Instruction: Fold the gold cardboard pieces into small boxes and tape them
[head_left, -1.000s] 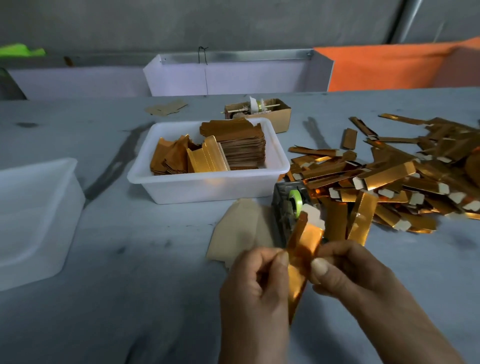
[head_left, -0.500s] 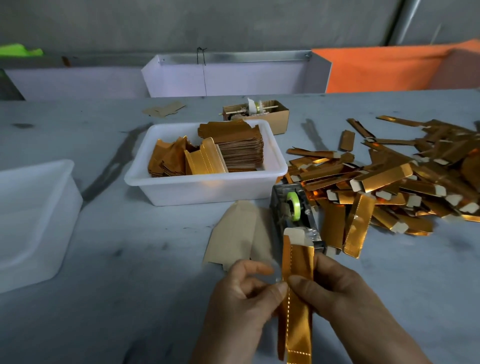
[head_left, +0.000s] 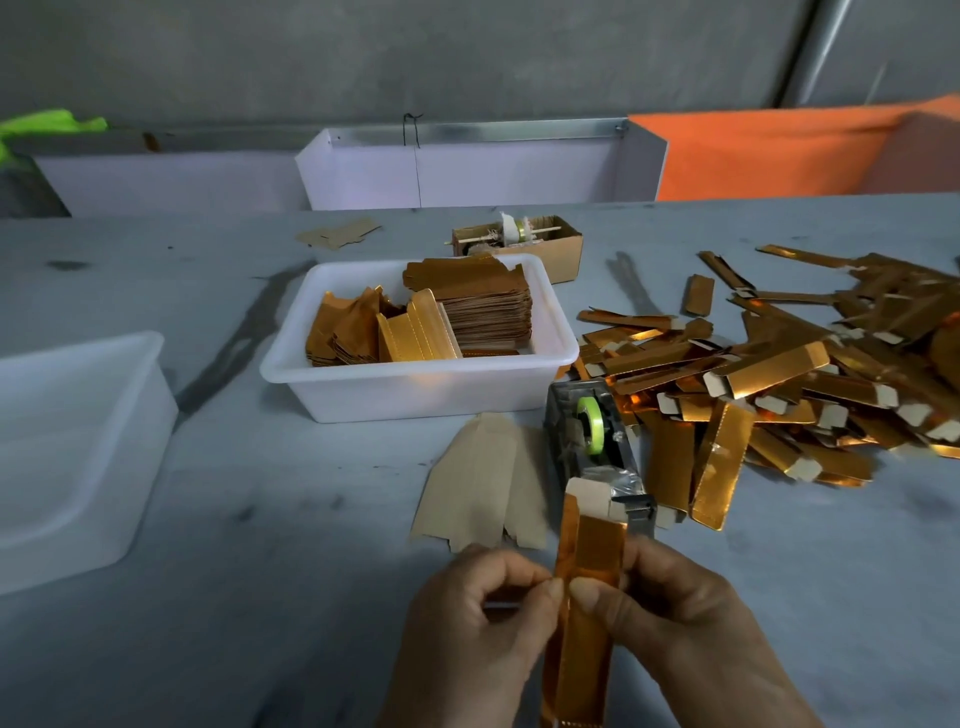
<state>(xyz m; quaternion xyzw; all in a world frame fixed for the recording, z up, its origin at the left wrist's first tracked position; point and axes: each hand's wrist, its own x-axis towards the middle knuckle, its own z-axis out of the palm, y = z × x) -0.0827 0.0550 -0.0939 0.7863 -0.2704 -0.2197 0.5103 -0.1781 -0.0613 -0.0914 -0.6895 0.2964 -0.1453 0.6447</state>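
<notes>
A long gold cardboard piece (head_left: 589, 561), folded lengthwise into a narrow box shape, stands nearly upright at the bottom middle, its pale end flap up by the tape dispenser (head_left: 597, 441). My left hand (head_left: 478, 618) pinches its left edge with thumb and fingers. My right hand (head_left: 670, 618) grips its right side, thumb pressed on the front face. The dispenser holds a green tape roll (head_left: 589, 423). A heap of folded gold boxes (head_left: 779, 374) lies to the right. A white tray (head_left: 415, 387) holds stacked flat gold blanks (head_left: 483, 306).
A flat brown cardboard blank (head_left: 483, 483) lies left of the dispenser. An empty translucent tub (head_left: 72, 447) stands at the left. A small brown box (head_left: 519, 244) with a spool sits behind the tray. White and orange panels line the far table edge.
The gold piece went from tilted and half open to upright and folded closed lengthwise. Both hands shifted slightly lower and now squeeze its sides together.
</notes>
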